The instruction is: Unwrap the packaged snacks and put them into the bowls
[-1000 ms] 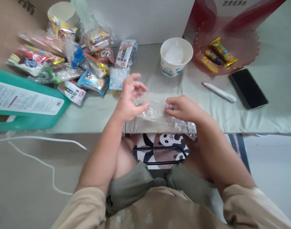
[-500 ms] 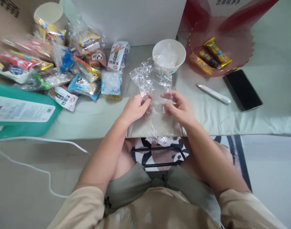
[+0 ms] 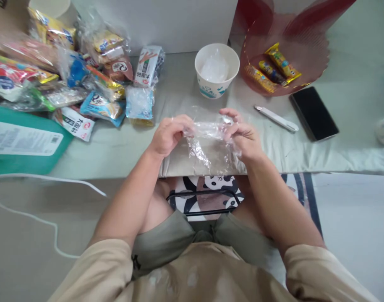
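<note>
Left hand point(image 3: 169, 132) pinching the left end of a clear plastic film point(image 3: 207, 130), thumb against fingertips. Right hand point(image 3: 244, 136) pinching the film's right end, some fingers loosely spread. The film spans the gap between the hands, slack and crinkled, its lower part trailing toward the near edge of the cloth-covered table point(image 3: 122, 149).

Containers: straight beyond the hands, a white paper cup point(image 3: 217, 89) with teal print, upright; inside, a whitish, translucent crumpled piece point(image 3: 214, 70) (plastic by the look of it). Beyond and right of the right hand, a pink see-through bowl point(image 3: 308, 50) with a scalloped rim, holding three small wrapped snacks point(image 3: 281, 65), yellow the main colour. Its far side stands near a red-and-white box.

Left of the left hand, a green jug point(image 3: 58, 157) with a white label; contents cannot be seen. Beyond it, a heap of packaged snacks point(image 3: 103, 107), some in clear outer wrap. Behind the heap, another pale cup point(image 3: 58, 12), partly hidden, inside not visible.

Just beyond the right hand, to its right, a white cutter point(image 3: 275, 118); further right, a dark-screened phone point(image 3: 314, 113) near the bowl.
</note>
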Demonstrator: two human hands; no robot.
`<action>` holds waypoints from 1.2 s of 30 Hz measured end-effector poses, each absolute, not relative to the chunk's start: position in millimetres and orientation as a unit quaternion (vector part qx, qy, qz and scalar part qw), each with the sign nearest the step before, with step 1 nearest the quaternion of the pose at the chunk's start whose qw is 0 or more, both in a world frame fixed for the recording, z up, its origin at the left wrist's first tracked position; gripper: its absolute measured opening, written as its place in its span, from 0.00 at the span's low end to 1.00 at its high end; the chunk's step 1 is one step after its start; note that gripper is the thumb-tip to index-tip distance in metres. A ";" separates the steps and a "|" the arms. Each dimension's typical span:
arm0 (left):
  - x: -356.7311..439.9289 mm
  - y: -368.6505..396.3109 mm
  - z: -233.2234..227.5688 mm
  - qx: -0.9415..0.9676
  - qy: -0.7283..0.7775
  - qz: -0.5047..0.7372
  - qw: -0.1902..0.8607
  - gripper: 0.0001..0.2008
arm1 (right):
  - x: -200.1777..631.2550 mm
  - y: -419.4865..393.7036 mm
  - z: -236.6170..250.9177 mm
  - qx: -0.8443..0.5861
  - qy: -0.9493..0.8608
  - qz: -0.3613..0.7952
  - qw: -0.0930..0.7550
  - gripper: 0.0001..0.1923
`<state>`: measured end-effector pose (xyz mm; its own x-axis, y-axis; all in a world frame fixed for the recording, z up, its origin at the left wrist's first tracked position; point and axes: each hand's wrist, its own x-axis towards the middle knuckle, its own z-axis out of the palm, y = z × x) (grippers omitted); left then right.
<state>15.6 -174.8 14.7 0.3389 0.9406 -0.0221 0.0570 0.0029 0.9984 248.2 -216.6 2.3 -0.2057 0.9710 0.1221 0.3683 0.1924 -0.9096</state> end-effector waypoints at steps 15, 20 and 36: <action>19.7 -189.6 12.1 0.677 0.495 0.364 0.406 0.32 | 241.6 -214.2 -12.7 -0.562 -0.693 0.293 0.344 0.44; 21.0 -187.0 13.9 0.596 0.436 0.309 0.599 0.24 | 235.1 -209.7 -14.5 -0.576 -0.622 0.341 0.407 0.40; 13.1 -173.0 17.8 0.485 0.466 0.377 0.637 0.06 | 247.6 -218.2 12.5 -0.480 -0.477 0.586 0.445 0.13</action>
<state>13.1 -173.0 17.8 0.2812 0.9322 -0.2280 -0.0280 0.2455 0.9690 247.6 -218.2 12.5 -0.1423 0.9801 -0.1382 -0.0627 -0.1483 -0.9870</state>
